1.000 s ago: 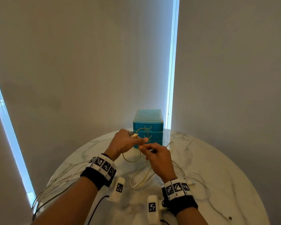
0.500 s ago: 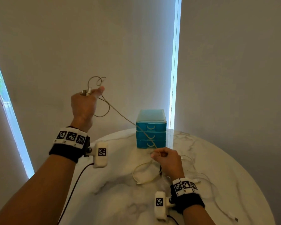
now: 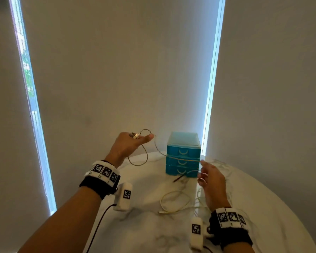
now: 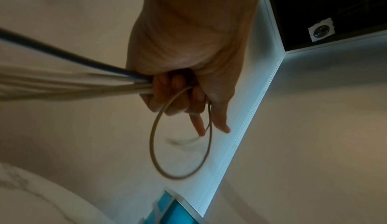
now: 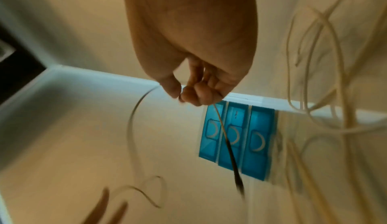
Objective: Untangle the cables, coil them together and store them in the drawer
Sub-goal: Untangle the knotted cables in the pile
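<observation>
My left hand (image 3: 125, 146) is curling its fingers (image 4: 165, 93) around a bundle of cable ends, with the index finger and thumb sticking out looser, and a small loop (image 4: 180, 133) is hanging from the fist. The plugs (image 3: 134, 135) are poking out on top of the hand in the head view. My right hand (image 3: 211, 181) is pinching one thin cable (image 3: 182, 159) between the thumb and the bent fingertips (image 5: 196, 95); that strand is running across the front of the blue drawer unit (image 3: 183, 154) toward my left hand, sagging only a little.

To do this step well, I am thinking the right pinch should be loose enough for the cable to slide through, while the left grip stays firm so the gathered ends do not slip apart. Each new loop wants to match the one hanging there, laid the same way round so no twist builds up.

More cables (image 3: 175, 202) are lying in slack curves on the marble table (image 3: 263, 207), just in front of my right wrist, some crossing each other. I cannot tell whether they are knotted, so I am judging a gentle pull is safer than a tug. All three drawers are looking closed, so one will need opening once the coil is done.
</observation>
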Action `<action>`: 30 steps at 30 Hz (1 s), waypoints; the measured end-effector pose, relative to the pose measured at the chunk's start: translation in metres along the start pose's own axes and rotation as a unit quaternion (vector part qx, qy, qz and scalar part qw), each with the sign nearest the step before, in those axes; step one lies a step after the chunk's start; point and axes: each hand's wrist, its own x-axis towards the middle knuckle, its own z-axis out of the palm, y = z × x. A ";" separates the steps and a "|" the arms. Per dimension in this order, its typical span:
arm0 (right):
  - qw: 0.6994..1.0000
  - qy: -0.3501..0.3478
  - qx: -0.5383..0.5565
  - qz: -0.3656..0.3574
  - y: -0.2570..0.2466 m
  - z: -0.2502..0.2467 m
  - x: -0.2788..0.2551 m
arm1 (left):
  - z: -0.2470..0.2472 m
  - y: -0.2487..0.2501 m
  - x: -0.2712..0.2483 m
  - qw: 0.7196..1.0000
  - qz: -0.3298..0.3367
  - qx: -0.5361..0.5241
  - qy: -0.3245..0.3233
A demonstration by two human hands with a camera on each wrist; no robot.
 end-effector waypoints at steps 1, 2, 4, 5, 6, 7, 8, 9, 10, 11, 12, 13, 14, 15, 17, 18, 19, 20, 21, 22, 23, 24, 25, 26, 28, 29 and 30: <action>0.996 0.035 0.076 -0.012 -0.005 -0.003 0.001 | -0.007 0.001 -0.002 1.000 0.005 0.020 -0.012; 0.987 0.072 0.143 -0.027 -0.013 -0.006 0.000 | -0.016 0.004 -0.003 0.999 0.008 0.038 -0.010; 0.959 0.153 0.236 -0.046 -0.029 -0.016 0.001 | -0.038 0.008 -0.004 0.998 0.011 0.060 0.015; 0.948 0.197 0.244 -0.049 -0.035 -0.022 0.003 | -0.051 0.007 -0.003 0.997 0.014 0.064 0.035; 0.938 0.241 0.242 -0.054 -0.039 -0.027 0.007 | -0.064 0.005 -0.003 0.996 0.011 0.064 0.061; 0.927 0.278 0.242 -0.066 -0.041 -0.032 0.010 | -0.076 0.003 -0.002 0.994 0.003 0.060 0.092; 0.917 0.308 0.241 -0.079 -0.042 -0.037 0.013 | -0.088 -0.001 -0.001 0.991 -0.004 0.048 0.127; 0.910 0.329 0.236 -0.092 -0.045 -0.037 0.013 | -0.097 -0.002 -0.002 0.986 -0.008 0.033 0.161; 0.905 0.344 0.229 -0.101 -0.046 -0.033 0.015 | -0.104 -0.002 -0.003 0.981 -0.007 0.019 0.194; 0.904 0.347 0.221 -0.111 -0.049 -0.023 0.013 | -0.108 -0.001 -0.004 0.976 -0.001 0.009 0.219; 0.911 0.339 0.201 -0.118 -0.048 -0.003 0.012 | -0.109 0.002 -0.005 0.972 0.008 0.001 0.233; 0.929 0.304 0.169 -0.122 -0.046 0.025 0.009 | -0.107 0.007 -0.005 0.971 0.019 -0.005 0.237; 0.960 0.231 0.107 -0.118 -0.041 0.057 0.004 | -0.105 0.014 -0.007 0.972 0.031 -0.009 0.232; 0.989 0.104 0.014 -0.102 -0.036 0.093 -0.008 | -0.102 0.022 -0.007 0.974 0.045 -0.007 0.223; 0.965 -0.199 -0.167 -0.045 -0.023 0.154 -0.035 | -0.101 0.036 -0.006 0.976 0.069 0.005 0.208; 0.931 -0.299 -0.206 -0.024 -0.015 0.173 -0.045 | -0.105 0.042 -0.007 0.974 0.075 0.017 0.212; 0.908 -0.357 -0.217 -0.020 -0.011 0.184 -0.052 | -0.114 0.045 -0.006 0.971 0.077 0.030 0.224; 0.897 -0.381 -0.222 -0.025 -0.006 0.188 -0.054 | -0.126 0.047 -0.005 0.966 0.076 0.035 0.244; 0.895 -0.386 -0.223 -0.033 -0.002 0.187 -0.054 | -0.139 0.046 -0.003 0.960 0.073 0.032 0.268; 0.897 -0.382 -0.222 -0.033 0.002 0.181 -0.052 | -0.154 0.044 -0.002 0.953 0.066 0.020 0.293; 0.901 -0.376 -0.215 -0.023 0.007 0.174 -0.052 | -0.168 0.041 -0.003 0.946 0.059 0.003 0.317; 0.906 -0.368 -0.207 -0.012 0.010 0.163 -0.050 | -0.178 0.041 -0.004 0.939 0.053 -0.018 0.339; 0.913 -0.355 -0.199 -0.001 0.015 0.153 -0.050 | -0.188 0.039 -0.005 0.931 0.049 -0.037 0.361; 0.922 -0.333 -0.198 0.003 0.018 0.143 -0.049 | -0.194 0.037 -0.006 0.922 0.048 -0.058 0.379; 0.941 -0.272 -0.202 0.005 0.021 0.121 -0.046 | -0.193 0.033 -0.009 0.917 0.048 -0.083 0.388; 0.950 -0.238 -0.201 0.006 0.019 0.109 -0.043 | -0.187 0.032 -0.011 0.921 0.046 -0.085 0.378; 0.958 -0.206 -0.199 0.008 0.018 0.097 -0.038 | -0.177 0.030 -0.013 0.928 0.043 -0.085 0.361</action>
